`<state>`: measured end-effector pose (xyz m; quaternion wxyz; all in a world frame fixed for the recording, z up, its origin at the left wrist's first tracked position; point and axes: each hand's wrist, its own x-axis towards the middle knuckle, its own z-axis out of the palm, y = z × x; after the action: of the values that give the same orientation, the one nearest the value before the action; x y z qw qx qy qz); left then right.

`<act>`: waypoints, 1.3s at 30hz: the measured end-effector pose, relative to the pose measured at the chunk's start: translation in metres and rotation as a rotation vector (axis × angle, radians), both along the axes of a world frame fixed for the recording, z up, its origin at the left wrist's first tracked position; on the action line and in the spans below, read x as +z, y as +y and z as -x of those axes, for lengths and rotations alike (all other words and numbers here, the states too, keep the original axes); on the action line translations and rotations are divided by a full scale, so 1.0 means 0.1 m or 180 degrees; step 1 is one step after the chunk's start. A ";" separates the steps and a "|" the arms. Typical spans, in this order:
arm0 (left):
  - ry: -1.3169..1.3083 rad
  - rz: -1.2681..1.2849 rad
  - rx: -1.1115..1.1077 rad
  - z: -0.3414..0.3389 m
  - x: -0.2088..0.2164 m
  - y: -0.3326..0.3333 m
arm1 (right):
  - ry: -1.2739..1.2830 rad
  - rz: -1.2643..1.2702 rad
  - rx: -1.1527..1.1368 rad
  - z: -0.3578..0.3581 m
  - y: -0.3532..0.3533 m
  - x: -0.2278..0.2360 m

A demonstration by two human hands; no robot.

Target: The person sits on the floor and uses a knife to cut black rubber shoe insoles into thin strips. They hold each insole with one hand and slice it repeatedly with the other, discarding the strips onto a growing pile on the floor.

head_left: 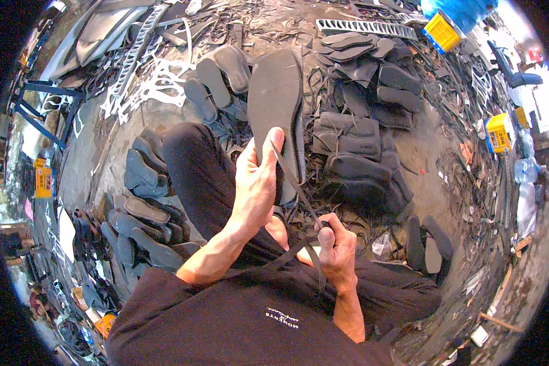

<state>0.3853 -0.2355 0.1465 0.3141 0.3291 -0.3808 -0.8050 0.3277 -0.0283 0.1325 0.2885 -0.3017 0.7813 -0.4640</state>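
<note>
My left hand [253,189] is closed around a long dark grey shoe sole [274,85], held upright in front of me with the thumb pressed on its face. A second layer shows along the sole's right edge. From beside my left thumb, a thin dark strip [291,178] slants down to my right hand [335,247]. That hand is closed in a fist around the strip. A small dark end pokes out at its fingers, too little of it showing to name. More of the strip hangs below the fist, over my lap.
Soles lie beyond my left knee [210,79]. Stacked black soles [351,137] stand ahead to the right, with further piles [146,210] at left. White cut-out scraps [158,85] and dark offcuts litter the floor. Yellow boxes [499,133] and a water bottle [524,171] stand at right.
</note>
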 end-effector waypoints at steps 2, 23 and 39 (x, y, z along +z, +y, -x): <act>0.0011 0.0212 0.0140 0.04 0.01 0.01 | 0.0035 0.0019 -0.0051 0.01 -0.04 0.06; -0.0377 -0.0384 -0.0696 -0.19 -0.02 0.82 | -0.1406 0.1036 -0.0943 1.04 -0.88 -0.40; -0.0803 -0.0315 -0.0558 0.06 -0.07 -0.26 | -0.0053 -0.0418 -0.0429 -0.12 -0.17 -0.05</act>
<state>0.3795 -0.2611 0.1397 0.1756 0.4081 -0.4044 -0.7994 0.3400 -0.0448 0.1279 0.2822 -0.2250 0.8261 -0.4327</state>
